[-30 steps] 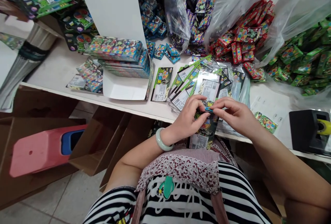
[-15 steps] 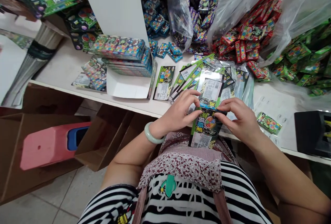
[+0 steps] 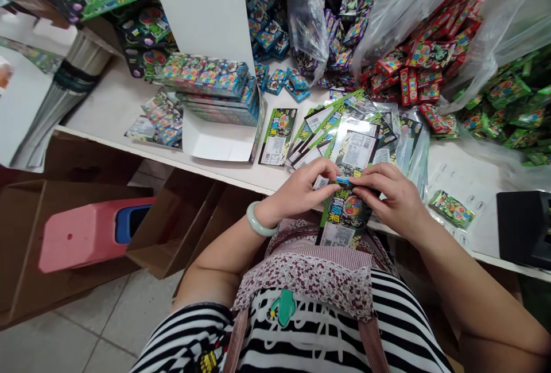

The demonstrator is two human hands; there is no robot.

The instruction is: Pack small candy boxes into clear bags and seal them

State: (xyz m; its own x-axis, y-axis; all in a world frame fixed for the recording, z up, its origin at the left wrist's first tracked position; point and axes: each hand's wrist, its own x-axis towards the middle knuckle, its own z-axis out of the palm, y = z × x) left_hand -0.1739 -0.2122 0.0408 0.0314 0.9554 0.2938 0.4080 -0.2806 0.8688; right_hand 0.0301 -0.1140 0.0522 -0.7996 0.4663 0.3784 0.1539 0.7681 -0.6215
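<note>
My left hand (image 3: pixel 303 189) and my right hand (image 3: pixel 390 195) meet at the table's front edge, fingers pinched on a printed card packet (image 3: pixel 346 218) that hangs down toward my lap. A small blue box (image 3: pixel 344 179) shows between the fingertips at the packet's top. Just behind my hands lies a fanned pile of similar packets in clear sleeves (image 3: pixel 344 132). A pale green bangle (image 3: pixel 258 222) circles my left wrist.
A stack of blue boxes (image 3: pixel 210 83) sits on an open white carton at left. Plastic bags hold purple (image 3: pixel 331 23), red (image 3: pixel 422 51) and green (image 3: pixel 512 97) boxes at the back. A black tape dispenser (image 3: pixel 523 226) stands at right. Cardboard boxes and a pink stool (image 3: pixel 81 238) are below.
My hands stay together on the packet, shifting slightly; the packet now hangs lower from my fingers than a second ago. The view drifted a little.
</note>
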